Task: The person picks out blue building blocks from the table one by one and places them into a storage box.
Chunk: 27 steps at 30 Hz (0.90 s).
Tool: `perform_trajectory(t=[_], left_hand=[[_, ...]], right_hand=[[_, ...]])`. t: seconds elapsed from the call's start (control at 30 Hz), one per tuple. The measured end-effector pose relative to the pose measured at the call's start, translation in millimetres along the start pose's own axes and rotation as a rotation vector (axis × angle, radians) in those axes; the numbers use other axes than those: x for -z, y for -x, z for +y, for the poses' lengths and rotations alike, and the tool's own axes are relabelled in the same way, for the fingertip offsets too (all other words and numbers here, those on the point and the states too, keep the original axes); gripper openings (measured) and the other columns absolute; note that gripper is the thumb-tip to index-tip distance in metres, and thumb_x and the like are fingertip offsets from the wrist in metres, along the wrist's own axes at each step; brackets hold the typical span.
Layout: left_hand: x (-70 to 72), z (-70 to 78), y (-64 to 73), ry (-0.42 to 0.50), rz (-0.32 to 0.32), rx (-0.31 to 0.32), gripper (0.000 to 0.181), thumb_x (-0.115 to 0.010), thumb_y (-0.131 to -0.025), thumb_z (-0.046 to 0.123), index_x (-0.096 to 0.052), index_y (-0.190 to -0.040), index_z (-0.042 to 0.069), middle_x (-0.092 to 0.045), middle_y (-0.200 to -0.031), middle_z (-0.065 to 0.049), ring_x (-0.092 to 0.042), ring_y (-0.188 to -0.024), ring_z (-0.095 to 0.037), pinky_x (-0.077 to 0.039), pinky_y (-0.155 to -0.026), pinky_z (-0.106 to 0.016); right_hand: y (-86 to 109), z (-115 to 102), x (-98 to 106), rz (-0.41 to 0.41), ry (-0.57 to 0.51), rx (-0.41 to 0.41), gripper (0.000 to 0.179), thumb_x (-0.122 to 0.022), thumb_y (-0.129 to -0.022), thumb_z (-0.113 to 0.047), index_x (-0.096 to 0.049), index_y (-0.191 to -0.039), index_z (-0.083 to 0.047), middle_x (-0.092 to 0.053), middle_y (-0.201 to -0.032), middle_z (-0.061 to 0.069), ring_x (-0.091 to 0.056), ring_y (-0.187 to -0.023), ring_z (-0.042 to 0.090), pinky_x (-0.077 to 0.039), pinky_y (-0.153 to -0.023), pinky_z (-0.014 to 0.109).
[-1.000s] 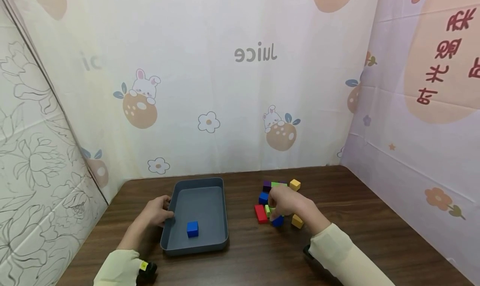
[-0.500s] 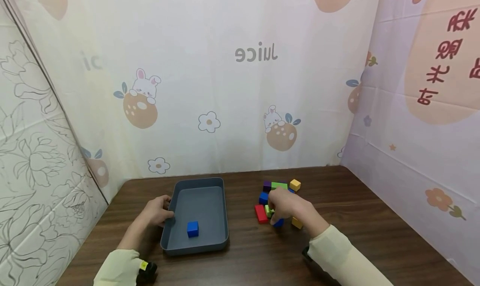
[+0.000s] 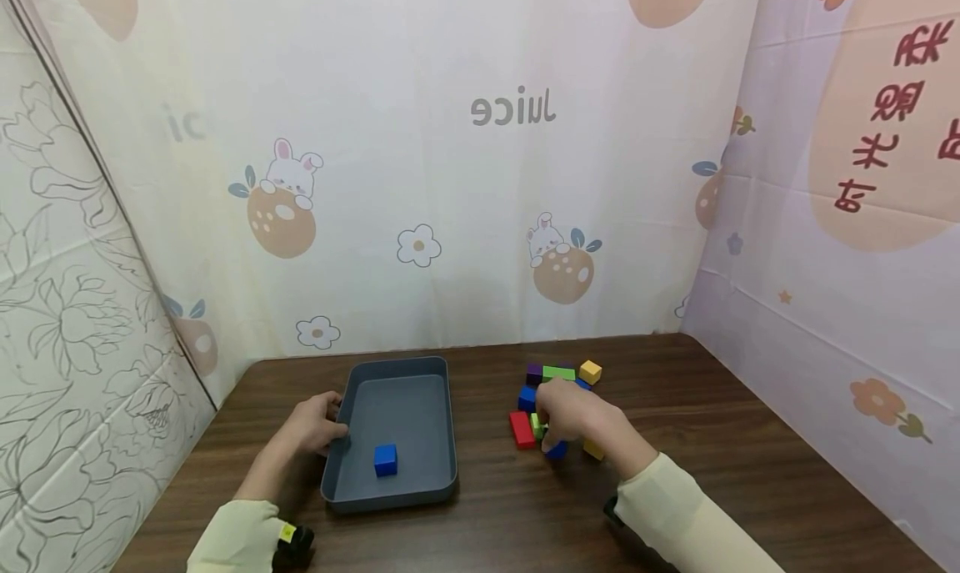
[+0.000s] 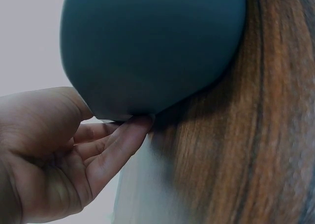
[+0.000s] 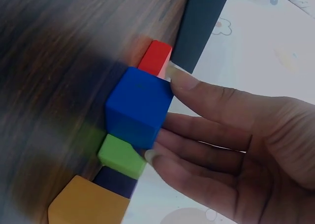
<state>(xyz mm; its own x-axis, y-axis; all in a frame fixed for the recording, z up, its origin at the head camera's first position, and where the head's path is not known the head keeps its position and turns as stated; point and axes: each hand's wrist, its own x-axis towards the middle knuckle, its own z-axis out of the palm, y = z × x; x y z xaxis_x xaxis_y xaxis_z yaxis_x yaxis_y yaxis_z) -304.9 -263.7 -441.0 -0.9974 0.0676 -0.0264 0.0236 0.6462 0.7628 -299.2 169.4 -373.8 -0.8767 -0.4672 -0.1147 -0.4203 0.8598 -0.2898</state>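
Observation:
On the left of the table, my left hand [image 3: 311, 423] pinches the side wall of a grey rectangular tray [image 3: 453, 423]. Its thumb lies over the rim and the fingers are outside, seen against the wall in the left wrist view. One blue cube [image 3: 386, 459] sits in the tray's near half. To the right, my right hand [image 3: 572, 410] is down among a group of coloured blocks. Its thumb and fingertips are on opposite sides of another blue cube [image 5: 139, 103], pinching it. A red block [image 3: 522, 430] and a light green block [image 3: 536, 425] lie right beside that cube.
Behind the right hand stand a purple block [image 3: 534, 374], a green block [image 3: 558, 374], a blue block [image 3: 527, 399] and a yellow block [image 3: 590, 372]. Another yellow block [image 3: 593, 449] is partly hidden by the wrist. Printed curtains [image 3: 480, 181] border the wooden table [image 3: 495, 515].
The right hand has shifted slightly at the blue cube, covering more of the yellow block near the wrist. The left hand and tray have stayed in place.

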Motion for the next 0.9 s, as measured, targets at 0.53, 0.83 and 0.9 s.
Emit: perform_trajectory(t=[0.53, 0.83, 0.9], left_hand=[[0.3, 2.4, 0.9, -0.009, -0.002, -0.001, 0.048, -0.072, -0.087, -0.005, -0.055, -0.131, -0.014, -0.068, -0.106, -0.023, -0.072, -0.083, -0.030, -0.066, -0.059, -0.045], [0.2, 1.1, 0.6, -0.004, -0.003, -0.004, 0.047, -0.071, -0.087, -0.006, -0.056, -0.130, -0.013, -0.068, -0.105, -0.022, -0.072, -0.081, -0.028, -0.066, -0.058, -0.044], [0.0, 1.0, 0.7, -0.002, -0.002, -0.003, 0.046, -0.072, -0.087, -0.006, -0.056, -0.129, -0.013, -0.068, -0.103, -0.020, -0.072, -0.081, -0.028, -0.066, -0.058, -0.044]], right_hand=[[-4.9, 8, 0, 0.040, 0.023, 0.001, 0.026, -0.096, -0.076, -0.010, -0.074, -0.088, -0.004, -0.066, -0.082, 0.001, -0.061, -0.072, 0.015, -0.062, -0.068, 0.038], [3.2, 0, 2, -0.018, -0.008, -0.023, 0.027, -0.095, -0.075, -0.006, -0.073, -0.090, -0.005, -0.068, -0.086, 0.002, -0.063, -0.076, 0.016, -0.063, -0.071, 0.039], [4.8, -3, 2, -0.029, -0.013, -0.023, 0.028, -0.095, -0.075, -0.006, -0.072, -0.091, -0.005, -0.068, -0.087, 0.001, -0.063, -0.077, 0.016, -0.064, -0.072, 0.040]])
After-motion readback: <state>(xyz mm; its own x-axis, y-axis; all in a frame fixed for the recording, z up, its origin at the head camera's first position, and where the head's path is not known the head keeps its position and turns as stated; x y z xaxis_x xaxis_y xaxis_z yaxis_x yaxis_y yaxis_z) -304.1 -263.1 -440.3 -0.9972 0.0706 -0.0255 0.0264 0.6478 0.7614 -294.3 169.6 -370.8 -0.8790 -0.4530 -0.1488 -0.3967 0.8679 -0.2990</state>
